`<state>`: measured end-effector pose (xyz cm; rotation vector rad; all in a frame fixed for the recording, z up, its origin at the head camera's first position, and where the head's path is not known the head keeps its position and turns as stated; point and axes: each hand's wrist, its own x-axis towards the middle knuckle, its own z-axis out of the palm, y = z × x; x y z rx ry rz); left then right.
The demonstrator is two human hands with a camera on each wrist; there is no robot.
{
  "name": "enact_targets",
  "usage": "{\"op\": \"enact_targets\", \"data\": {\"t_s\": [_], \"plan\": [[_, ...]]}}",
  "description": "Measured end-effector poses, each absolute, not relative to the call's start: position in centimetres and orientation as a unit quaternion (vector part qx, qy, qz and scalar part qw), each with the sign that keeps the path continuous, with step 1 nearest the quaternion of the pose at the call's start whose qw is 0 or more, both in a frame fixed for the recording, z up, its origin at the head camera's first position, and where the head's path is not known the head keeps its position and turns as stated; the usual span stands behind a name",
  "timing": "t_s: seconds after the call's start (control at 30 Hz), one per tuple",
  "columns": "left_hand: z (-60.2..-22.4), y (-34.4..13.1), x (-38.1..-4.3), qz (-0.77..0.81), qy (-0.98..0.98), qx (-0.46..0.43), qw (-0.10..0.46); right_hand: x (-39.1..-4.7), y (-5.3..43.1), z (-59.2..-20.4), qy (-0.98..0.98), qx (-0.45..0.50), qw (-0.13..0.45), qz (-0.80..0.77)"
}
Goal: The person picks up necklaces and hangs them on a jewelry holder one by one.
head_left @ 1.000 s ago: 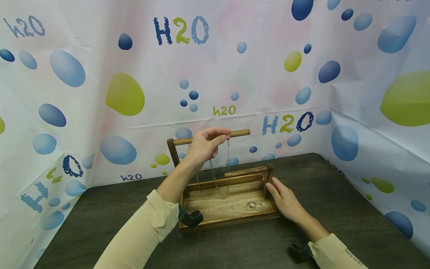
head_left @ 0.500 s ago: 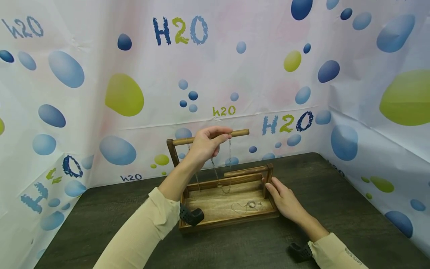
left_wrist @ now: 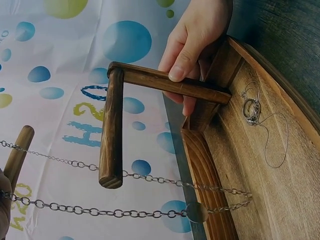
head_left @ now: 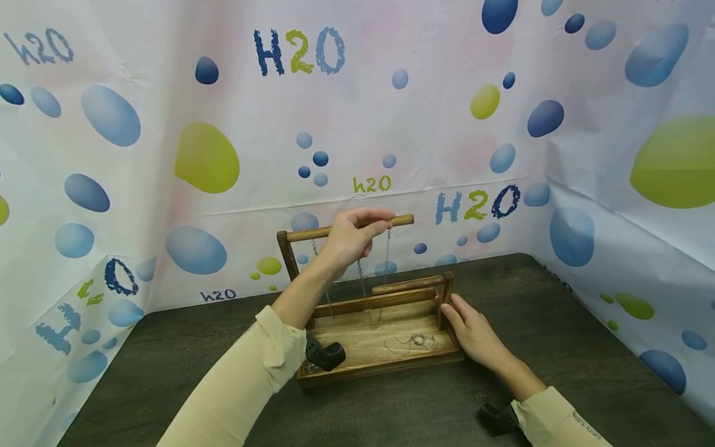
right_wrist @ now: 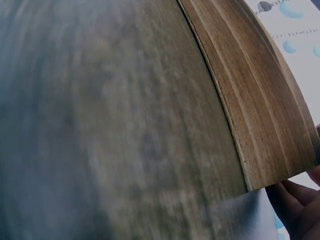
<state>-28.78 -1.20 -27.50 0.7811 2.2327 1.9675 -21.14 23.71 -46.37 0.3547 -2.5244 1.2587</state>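
Note:
A wooden jewelry stand [head_left: 385,374] has a shallow tray, a tall post with a long bar [head_left: 403,220], and a lower post with a short bar [left_wrist: 112,135]. My left hand [head_left: 353,239] is at the long bar, its thumb and fingers pinching a silver chain necklace [left_wrist: 115,213]. The necklace hangs in a loop over the tray, and a round disc pendant [left_wrist: 197,212] shows on it. My right hand [head_left: 475,329] grips the lower post [head_left: 449,292] at the tray's right end, thumb in front. Only some of its fingers show in the right wrist view, beneath the tray's edge [right_wrist: 255,90].
Another thin chain [head_left: 328,298] hangs from the long bar nearer the tall post [head_left: 287,254]. A fine chain with a ring-shaped piece [left_wrist: 251,110] lies on the tray floor. More small jewelry [head_left: 311,367] sits in the tray's near left corner. A dark tabletop [head_left: 184,372] surrounds the stand.
My left hand has slid a little to the right along the long bar, carrying the hanging necklace with it. The right hand has stayed on the post.

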Motion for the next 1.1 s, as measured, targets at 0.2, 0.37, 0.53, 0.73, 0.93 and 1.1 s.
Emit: {"op": "enact_targets", "data": {"t_s": [0.2,0.37,0.53,0.73,0.93,1.1], "plan": [[-27.6,-0.9,-29.1,0.637,0.726,0.258,0.023,-21.1,23.7,-46.4,-0.877,0.123,0.146,0.442],[-27.7,-0.5,-29.3,0.632,0.729,0.264,0.021,-21.1,23.7,-46.4,-0.876,0.122,0.149,0.442],[-27.6,0.0,-29.3,0.629,0.730,0.267,0.026,-21.0,23.7,-46.4,-0.874,0.124,0.147,0.446],[-27.4,0.9,-29.1,0.620,0.735,0.274,0.035,-20.9,23.7,-46.4,-0.874,0.124,0.149,0.445],[-27.3,1.9,-29.1,0.616,0.735,0.280,0.035,-21.0,23.7,-46.4,-0.875,0.116,0.142,0.447],[-27.3,2.6,-29.1,0.612,0.736,0.289,0.035,-21.0,23.7,-46.3,-0.877,0.114,0.140,0.446]]}}
